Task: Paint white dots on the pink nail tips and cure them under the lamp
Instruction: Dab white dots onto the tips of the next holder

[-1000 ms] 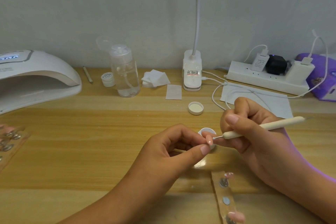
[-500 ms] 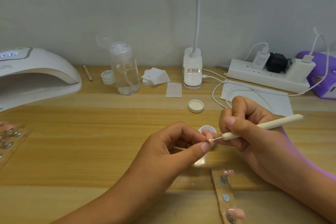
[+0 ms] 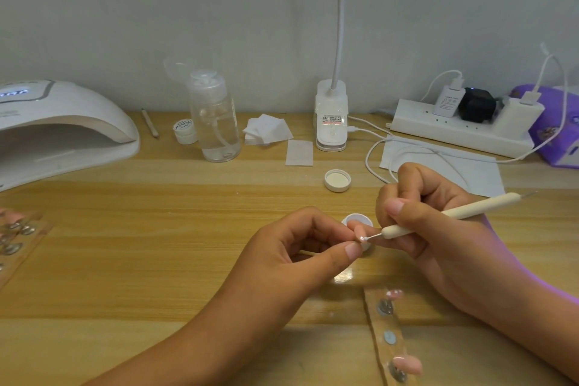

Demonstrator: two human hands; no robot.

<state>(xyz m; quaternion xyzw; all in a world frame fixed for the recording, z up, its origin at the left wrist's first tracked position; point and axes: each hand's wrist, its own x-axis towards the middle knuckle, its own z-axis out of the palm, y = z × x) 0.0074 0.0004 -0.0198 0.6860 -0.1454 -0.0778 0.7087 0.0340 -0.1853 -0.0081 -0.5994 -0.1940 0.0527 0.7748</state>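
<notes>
Left grip [image 3: 291, 257], right grip [image 3: 438, 232] pinching, seemingly touching.

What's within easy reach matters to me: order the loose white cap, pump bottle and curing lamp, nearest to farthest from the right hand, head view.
1. The loose white cap, just behind the right hand.
2. The pump bottle, at the back, left of centre.
3. The curing lamp, at the far left.
</notes>
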